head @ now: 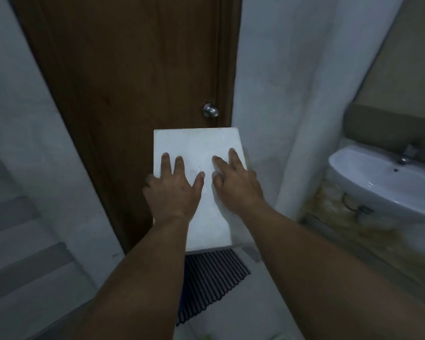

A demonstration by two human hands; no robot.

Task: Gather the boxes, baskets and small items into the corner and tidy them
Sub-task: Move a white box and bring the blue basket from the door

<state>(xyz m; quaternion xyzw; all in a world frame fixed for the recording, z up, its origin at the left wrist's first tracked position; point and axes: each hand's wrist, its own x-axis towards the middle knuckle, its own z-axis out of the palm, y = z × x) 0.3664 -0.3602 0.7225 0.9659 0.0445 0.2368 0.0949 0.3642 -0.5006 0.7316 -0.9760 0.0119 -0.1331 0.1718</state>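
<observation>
Locate the white rectangular box (196,143) at the centre of the frame, directly in front of the brown wooden door (133,82) and below its round metal knob (210,111). The box's lower edge overlaps the dark ribbed floor mat (214,276). The view does not show whether the box stands on the floor or is carried.

Grip state: your left hand (174,190) and right hand (236,182) both lie flat on the top face, fingers straight and spread, enclosing nothing. The left hand sits at the left edge. Its outermost finger may hang over that edge, but blur prevents confirmation. The right hand sits just inside the right edge.

Key relation: the box's long axis runs from the bottom of the frame toward the top, in line with your forearms. It lies under both hands equally, so neither hand is nearer. On this evidence, a shift toward a corner calls for both hands moving together; a one-sided push would likely turn the box off line. The white ceramic washbasin (383,182) at the right of the frame is near, so allow clearance.
</observation>
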